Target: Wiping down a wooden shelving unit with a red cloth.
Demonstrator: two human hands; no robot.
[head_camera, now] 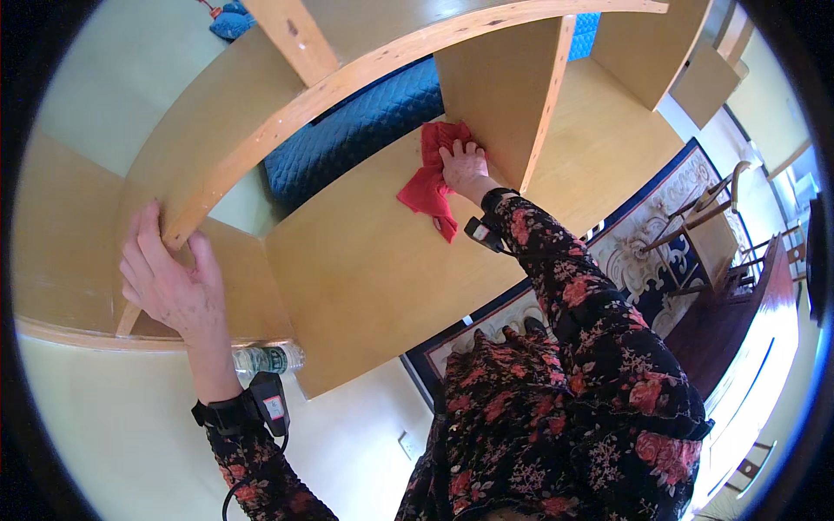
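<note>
My right hand (464, 170) presses a red cloth (433, 189) onto a light wooden shelf board (365, 280), close to the foot of an upright divider (505, 98). The cloth is crumpled, with its loose ends spread toward the board's middle. My left hand (172, 273) grips the end of a curved wooden shelf edge (260, 156), thumb on one side and fingers on the other. Both wrists wear black straps with small devices. Behind the board lies a blue quilted pad (365, 124).
A clear plastic bottle (268, 359) lies beside the board near my left wrist. To the right stand a wooden chair (710, 241) on a patterned rug (642, 280) and a dark wooden table (723, 325). A wall socket (409, 446) sits low in front of me.
</note>
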